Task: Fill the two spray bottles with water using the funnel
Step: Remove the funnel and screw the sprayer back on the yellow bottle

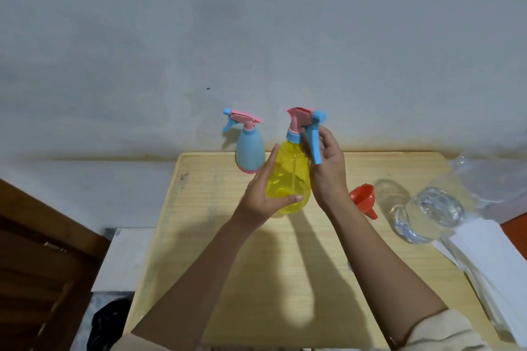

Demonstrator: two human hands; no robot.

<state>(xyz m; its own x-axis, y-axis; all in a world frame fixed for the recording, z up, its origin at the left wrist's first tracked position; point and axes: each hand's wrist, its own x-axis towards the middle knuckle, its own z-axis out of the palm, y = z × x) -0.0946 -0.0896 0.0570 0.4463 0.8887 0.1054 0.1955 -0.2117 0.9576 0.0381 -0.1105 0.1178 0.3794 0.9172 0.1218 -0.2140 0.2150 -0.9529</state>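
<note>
A clear yellow spray bottle (288, 177) with a pink and blue trigger head stands in the middle of the wooden table (285, 265). My left hand (265, 194) grips its lower body, thumb across the front. My right hand (328, 168) holds the bottle's neck and blue trigger from the right. A second, pale blue spray bottle (249, 151) with a pink base stands behind, at the table's far edge. An orange funnel (363, 199) lies on its side to the right. A clear glass jug (427, 214) holding water stands further right.
A grey wall rises just behind the table. White sheets (490, 265) lie along the right edge, with clear plastic wrap (484, 177) behind the jug. A dark wooden chair (42, 265) and a black bag (108, 319) are on the floor at left.
</note>
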